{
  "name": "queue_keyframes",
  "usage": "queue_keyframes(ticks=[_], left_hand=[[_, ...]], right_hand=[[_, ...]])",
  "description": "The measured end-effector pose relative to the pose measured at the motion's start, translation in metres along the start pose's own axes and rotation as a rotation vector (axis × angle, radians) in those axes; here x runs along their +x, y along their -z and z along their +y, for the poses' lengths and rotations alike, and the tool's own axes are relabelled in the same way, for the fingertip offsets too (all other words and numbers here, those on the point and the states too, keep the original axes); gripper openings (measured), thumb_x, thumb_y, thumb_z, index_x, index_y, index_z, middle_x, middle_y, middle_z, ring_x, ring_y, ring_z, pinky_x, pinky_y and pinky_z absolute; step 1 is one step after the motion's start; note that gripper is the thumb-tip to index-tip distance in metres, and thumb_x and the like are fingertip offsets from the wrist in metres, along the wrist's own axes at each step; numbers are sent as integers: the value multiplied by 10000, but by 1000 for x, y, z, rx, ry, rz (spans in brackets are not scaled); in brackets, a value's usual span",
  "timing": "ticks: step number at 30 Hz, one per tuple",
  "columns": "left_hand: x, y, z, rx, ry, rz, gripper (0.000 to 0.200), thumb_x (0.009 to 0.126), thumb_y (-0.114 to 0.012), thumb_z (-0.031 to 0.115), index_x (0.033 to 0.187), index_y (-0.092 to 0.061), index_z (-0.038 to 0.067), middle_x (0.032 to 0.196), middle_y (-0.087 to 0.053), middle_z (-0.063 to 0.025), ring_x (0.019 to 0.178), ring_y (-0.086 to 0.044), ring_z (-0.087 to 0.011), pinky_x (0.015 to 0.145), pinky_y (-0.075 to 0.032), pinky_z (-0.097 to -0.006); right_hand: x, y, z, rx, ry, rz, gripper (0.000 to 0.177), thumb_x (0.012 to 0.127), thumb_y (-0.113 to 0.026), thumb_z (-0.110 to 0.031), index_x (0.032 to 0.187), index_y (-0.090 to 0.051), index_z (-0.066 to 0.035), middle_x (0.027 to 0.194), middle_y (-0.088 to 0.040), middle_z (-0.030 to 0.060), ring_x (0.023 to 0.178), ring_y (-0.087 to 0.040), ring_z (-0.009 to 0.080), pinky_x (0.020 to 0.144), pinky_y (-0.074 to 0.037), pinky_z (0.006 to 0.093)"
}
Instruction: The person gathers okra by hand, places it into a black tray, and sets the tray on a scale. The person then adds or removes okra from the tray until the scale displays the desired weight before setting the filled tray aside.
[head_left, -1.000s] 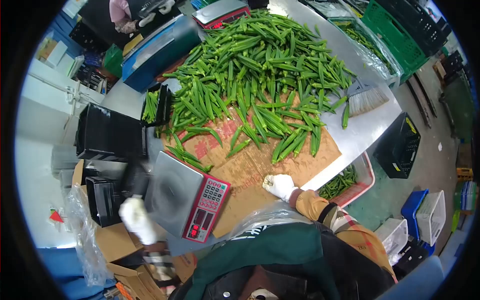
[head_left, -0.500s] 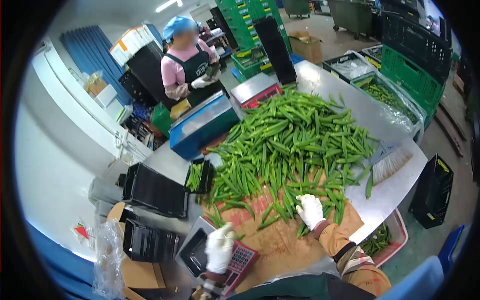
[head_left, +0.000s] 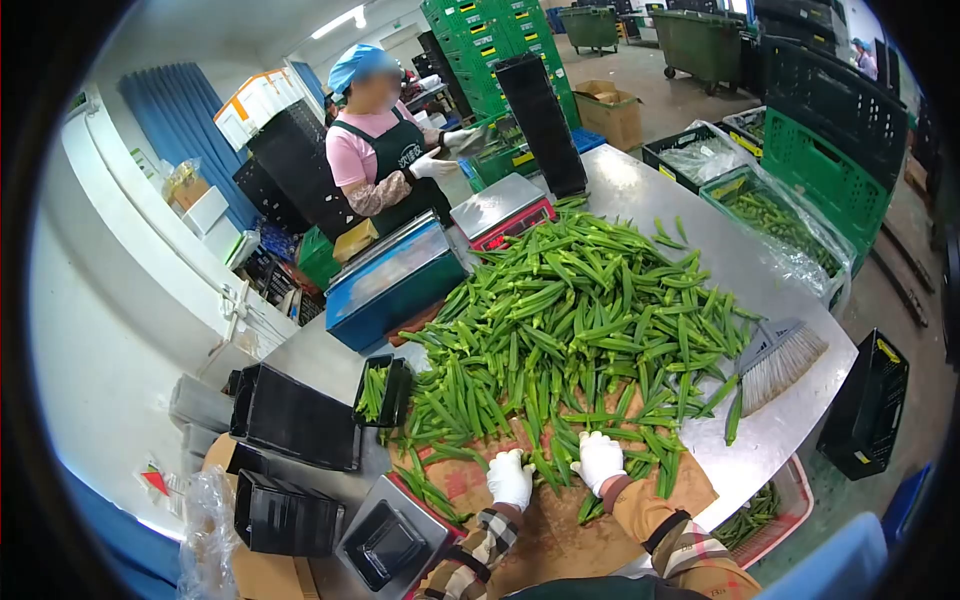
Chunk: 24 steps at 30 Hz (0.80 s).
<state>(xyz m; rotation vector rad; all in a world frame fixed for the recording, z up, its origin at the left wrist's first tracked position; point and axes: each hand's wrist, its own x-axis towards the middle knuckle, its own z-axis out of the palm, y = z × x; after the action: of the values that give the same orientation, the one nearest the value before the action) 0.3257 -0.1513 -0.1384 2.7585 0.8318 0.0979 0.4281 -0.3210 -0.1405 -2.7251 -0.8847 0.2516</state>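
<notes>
While both gloved hands rest low over the near edge of the okra pile, that pile spreads from the middle of the counter toward its near edge, its closest pods lying on cardboard. The left hand has its fingers bent downward beside some loose pods; whether it holds one, I cannot tell. The right hand, just beside it, bends its fingers toward the pods in front; how wide they stand, or whether they grip anything, is hidden by the glove.

At the counter's near left corner, a scale carries a black tray. Farther along the left edge, a small tray holds a few pods laid side by side, next to a blue box. A brush lies by the right edge, with one pod near its bristles. Beyond the far left corner stands a co-worker in an apron.

As I judge it, handling these pods well calls for light fingertips: lift from the loose fringe rather than dig into the heap, turn stems the same way, and use both palms to square the pods without bending their tips.
</notes>
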Motion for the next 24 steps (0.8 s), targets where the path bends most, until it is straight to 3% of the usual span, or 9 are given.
queue_keyframes(ticks=[5,10,13,19,22,24], left_hand=[[8,-12,-17,-58,-2,3,295,806,-787,241,1056,-682,127,978,-666,-149,969,-633,-378,822,-520,-491],[-6,11,-10,-430,-19,91,202,932,-662,175,1120,-634,108,1059,-684,-161,1008,-629,-380,837,-496,-480],[-24,24,1,-308,-53,69,260,933,-669,165,1178,-626,90,1084,-666,-171,1047,-629,-358,893,-492,-436],[-46,15,8,-144,-76,-60,477,837,-784,269,1255,-621,107,1084,-679,-140,1035,-624,-352,874,-506,-452],[-52,21,16,31,-63,-94,529,782,-820,334,1234,-643,125,1067,-686,-120,998,-632,-336,830,-515,-455],[-52,10,1,1,-124,-49,474,792,-811,317,1193,-662,114,1059,-686,-124,994,-631,-340,829,-515,-451]], right_hand=[[11,6,3,53,3,-103,595,786,-799,-422,1199,-630,-27,989,-669,172,906,-679,340,784,-541,448],[15,-8,14,183,-26,-28,497,822,-747,-471,1128,-693,-83,976,-693,145,879,-684,338,792,-535,453],[14,-9,12,90,-18,44,484,822,-745,-459,1117,-696,-79,980,-697,146,865,-682,326,816,-520,455],[6,17,12,87,-28,-24,432,841,-726,-441,1083,-675,-86,937,-702,117,915,-677,310,808,-504,442],[-7,32,13,421,-106,225,460,834,-733,-428,1100,-668,-59,930,-714,129,899,-685,319,803,-518,444],[-11,29,20,841,-114,304,328,857,-714,-252,1094,-649,-34,884,-710,110,783,-679,250,734,-537,389]])
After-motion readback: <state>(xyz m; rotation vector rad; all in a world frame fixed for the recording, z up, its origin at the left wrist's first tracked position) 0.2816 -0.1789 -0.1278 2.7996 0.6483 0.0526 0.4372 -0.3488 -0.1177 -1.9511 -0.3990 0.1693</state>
